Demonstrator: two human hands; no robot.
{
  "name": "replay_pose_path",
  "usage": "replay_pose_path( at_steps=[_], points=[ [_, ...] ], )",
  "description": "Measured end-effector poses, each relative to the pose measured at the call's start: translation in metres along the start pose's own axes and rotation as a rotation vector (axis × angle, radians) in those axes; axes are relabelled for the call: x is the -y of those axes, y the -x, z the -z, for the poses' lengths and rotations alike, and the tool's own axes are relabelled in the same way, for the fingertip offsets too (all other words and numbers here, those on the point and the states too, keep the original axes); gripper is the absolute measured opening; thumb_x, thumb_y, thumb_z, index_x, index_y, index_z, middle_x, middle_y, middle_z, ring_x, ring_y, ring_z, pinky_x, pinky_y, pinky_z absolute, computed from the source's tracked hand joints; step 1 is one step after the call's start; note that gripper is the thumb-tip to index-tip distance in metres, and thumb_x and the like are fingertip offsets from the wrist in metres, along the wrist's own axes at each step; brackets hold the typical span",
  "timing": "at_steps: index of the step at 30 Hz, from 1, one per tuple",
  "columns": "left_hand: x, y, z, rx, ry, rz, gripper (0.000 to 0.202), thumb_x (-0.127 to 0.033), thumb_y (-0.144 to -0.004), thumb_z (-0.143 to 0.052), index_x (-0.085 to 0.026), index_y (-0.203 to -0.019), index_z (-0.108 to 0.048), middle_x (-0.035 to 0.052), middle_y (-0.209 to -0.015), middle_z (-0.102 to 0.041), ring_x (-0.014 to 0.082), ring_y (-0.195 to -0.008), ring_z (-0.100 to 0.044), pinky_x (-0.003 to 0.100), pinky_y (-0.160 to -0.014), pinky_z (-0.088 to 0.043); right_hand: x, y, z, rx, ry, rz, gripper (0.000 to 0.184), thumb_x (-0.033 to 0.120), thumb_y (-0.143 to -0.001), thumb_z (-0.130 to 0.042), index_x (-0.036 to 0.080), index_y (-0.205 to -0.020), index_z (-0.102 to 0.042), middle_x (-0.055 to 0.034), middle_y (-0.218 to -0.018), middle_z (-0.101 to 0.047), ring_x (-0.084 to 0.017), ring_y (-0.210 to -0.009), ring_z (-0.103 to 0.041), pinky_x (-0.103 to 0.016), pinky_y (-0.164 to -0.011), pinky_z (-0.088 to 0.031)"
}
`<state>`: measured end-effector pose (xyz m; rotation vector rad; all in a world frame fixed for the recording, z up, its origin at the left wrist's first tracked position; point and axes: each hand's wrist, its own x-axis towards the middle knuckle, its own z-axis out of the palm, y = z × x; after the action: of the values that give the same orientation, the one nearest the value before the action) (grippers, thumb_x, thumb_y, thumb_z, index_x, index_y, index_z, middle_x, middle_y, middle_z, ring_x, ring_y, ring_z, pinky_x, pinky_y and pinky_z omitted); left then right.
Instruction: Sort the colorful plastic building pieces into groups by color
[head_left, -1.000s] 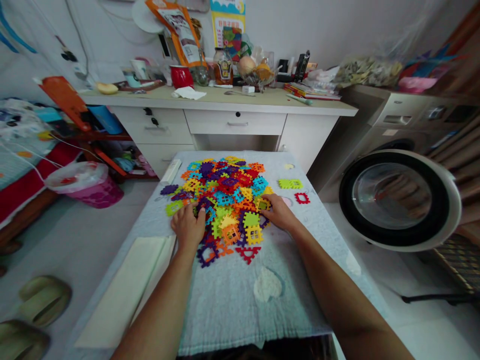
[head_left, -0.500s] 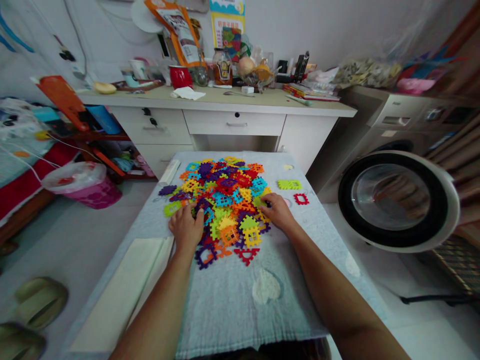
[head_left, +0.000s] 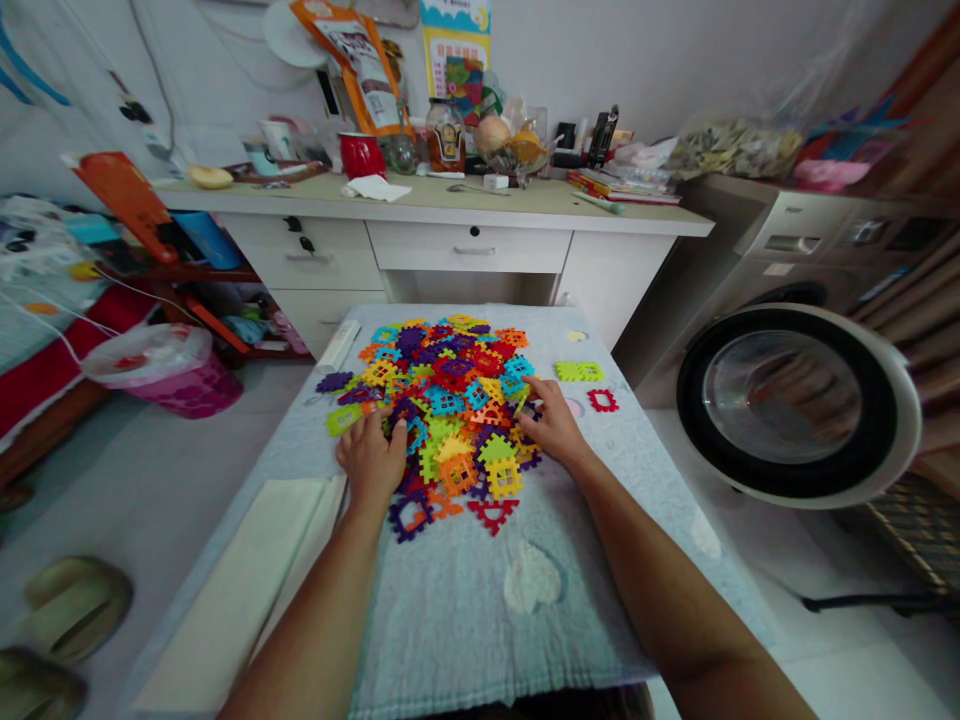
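Head view, sole camera. A heap of flat, notched plastic pieces (head_left: 454, 370) in purple, red, orange, yellow, green and blue lies on the cloth-covered desk (head_left: 465, 620), toward its far half. Pieces overlap in layers; several carry window-like openings.

The left hand (head_left: 375, 455) lies at the near-left edge of the heap, back upward, fingers bent and thumb toward the pieces. Its fingertips are partly hidden against dark pieces; whether it grips any cannot be determined. A light green piece (head_left: 343, 418) lies just beside it.

The right hand (head_left: 553, 422) is at the right edge of the heap, pinching a yellow-green piece (head_left: 523, 397) between thumb and fingers; the piece is seen nearly edge-on.

At the near side of the heap: a yellow window piece (head_left: 503, 477) with a green roof-shaped piece (head_left: 496, 448) directly behind it; whether the two are joined cannot be determined. An orange window piece (head_left: 457, 474) lies to their left. A red triangular piece (head_left: 495, 525) lies nearest the viewer, point toward the wearer.

Apart from the heap, to the right: two green pieces (head_left: 579, 371) side by side, and a red frame (head_left: 592, 400) near them. A flat pale panel (head_left: 232, 590) occupies the near-left part of the desk.
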<state>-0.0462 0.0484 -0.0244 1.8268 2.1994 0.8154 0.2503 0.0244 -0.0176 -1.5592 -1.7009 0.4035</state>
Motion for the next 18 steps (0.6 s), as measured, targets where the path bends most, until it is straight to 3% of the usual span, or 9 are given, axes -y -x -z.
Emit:
replay_pose_path(
  at_steps=[5,8,11,15,18],
  points=[
    [-0.002,0.001,0.002,-0.002,-0.003,0.0,0.044,-0.044,-0.095,-0.046,-0.02,-0.127,-0.065,0.0146,-0.131,-0.063,0.0325,-0.127,-0.05,0.05,-0.111,-0.034,-0.021,-0.002,0.022,-0.056,-0.089,-0.11,0.047,0.023,-0.075,-0.055,0.025,-0.122,-0.055,-0.0071,-0.122,-0.059,-0.021,-0.102,-0.06,-0.033,-0.084,-0.053],
    [-0.002,0.0,0.002,-0.001,-0.005,-0.007,0.044,-0.045,-0.095,-0.045,-0.02,-0.127,-0.065,0.0147,-0.131,-0.063,0.0323,-0.127,-0.05,0.05,-0.111,-0.034,-0.038,-0.002,0.036,0.007,0.056,-0.183,0.042,0.021,-0.071,-0.056,0.022,-0.114,-0.055,-0.0054,-0.109,-0.064,-0.022,-0.094,-0.06,-0.034,-0.082,-0.051],
    [-0.001,0.0,0.001,0.004,-0.007,-0.004,0.045,-0.045,-0.096,-0.045,-0.021,-0.128,-0.064,0.0146,-0.131,-0.063,0.032,-0.127,-0.051,0.05,-0.11,-0.034,-0.049,-0.001,0.046,0.09,0.285,-0.139,0.041,0.019,-0.067,-0.061,0.02,-0.108,-0.059,-0.0087,-0.109,-0.064,-0.026,-0.102,-0.058,-0.04,-0.093,-0.047],
    [0.0,-0.001,0.0,0.004,-0.015,0.004,0.044,-0.046,-0.096,-0.045,-0.022,-0.128,-0.064,0.014,-0.131,-0.063,0.0319,-0.127,-0.05,0.05,-0.11,-0.034,-0.052,-0.002,0.052,0.185,0.44,-0.066,0.048,0.019,-0.069,-0.066,0.018,-0.117,-0.061,-0.0132,-0.127,-0.061,-0.03,-0.119,-0.053,-0.044,-0.103,-0.04],
    [0.0,-0.001,0.0,0.003,-0.015,-0.003,0.045,-0.046,-0.096,-0.044,-0.021,-0.127,-0.064,0.0141,-0.131,-0.063,0.0322,-0.126,-0.051,0.05,-0.11,-0.035,-0.051,-0.004,0.053,0.291,0.482,-0.058,0.047,0.021,-0.077,-0.066,0.017,-0.124,-0.062,-0.0139,-0.13,-0.063,-0.03,-0.119,-0.055,-0.043,-0.103,-0.039]
  ],
)
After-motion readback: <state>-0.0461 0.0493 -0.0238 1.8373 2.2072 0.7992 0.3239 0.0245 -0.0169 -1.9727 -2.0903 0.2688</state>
